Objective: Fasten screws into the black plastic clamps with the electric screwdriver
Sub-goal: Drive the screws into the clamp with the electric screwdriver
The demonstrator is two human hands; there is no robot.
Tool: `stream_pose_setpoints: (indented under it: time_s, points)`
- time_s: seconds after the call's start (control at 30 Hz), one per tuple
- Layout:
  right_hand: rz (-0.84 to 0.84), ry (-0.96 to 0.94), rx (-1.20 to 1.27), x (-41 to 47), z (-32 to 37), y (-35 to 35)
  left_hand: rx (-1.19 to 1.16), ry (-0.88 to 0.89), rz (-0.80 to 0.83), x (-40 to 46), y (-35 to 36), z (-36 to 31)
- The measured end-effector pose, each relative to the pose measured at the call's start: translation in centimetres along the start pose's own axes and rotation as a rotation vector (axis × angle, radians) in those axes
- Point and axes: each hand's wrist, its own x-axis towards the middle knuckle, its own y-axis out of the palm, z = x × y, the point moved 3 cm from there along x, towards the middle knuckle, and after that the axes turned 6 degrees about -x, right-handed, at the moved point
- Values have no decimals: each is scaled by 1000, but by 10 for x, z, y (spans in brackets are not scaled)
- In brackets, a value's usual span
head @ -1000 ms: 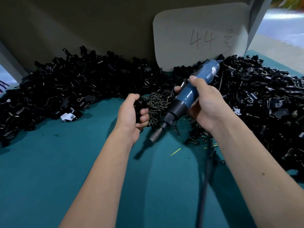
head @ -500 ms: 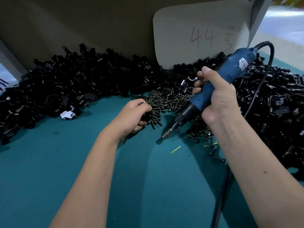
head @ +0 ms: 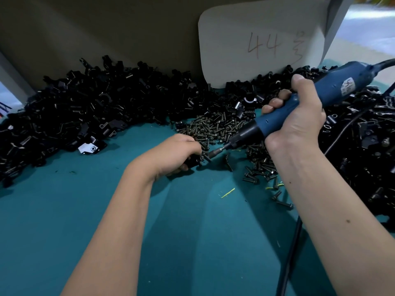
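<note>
My left hand (head: 177, 151) grips a black plastic clamp (head: 193, 161) low on the teal table, most of it hidden by the fingers. A screw (head: 205, 157) sticks out of the clamp's right side. My right hand (head: 297, 122) holds the blue electric screwdriver (head: 299, 99) slanted down to the left, its bit (head: 215, 152) meeting that screw. A heap of loose dark screws (head: 213, 124) lies just behind the left hand.
Black clamps are piled in a long bank along the back (head: 96, 107) and to the right (head: 363, 146). A white card marked 44 (head: 263, 39) leans on the back wall. The screwdriver's black cord (head: 288, 263) runs down the teal table (head: 64, 210).
My left hand has dropped toward the table beside the screw heap with the clamp. The right hand swung the screwdriver out and lowered its bit onto the screw at the clamp.
</note>
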Motion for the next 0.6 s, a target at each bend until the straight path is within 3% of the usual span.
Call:
stream_pose_setpoints:
  time_s: [0.23,0.6]
  points:
    - [6,29,14,-3,-5,4,81,22,-29,0,4,-4]
    - [16,55,34,-5,-6,5,-54,1,18,0,6,-1]
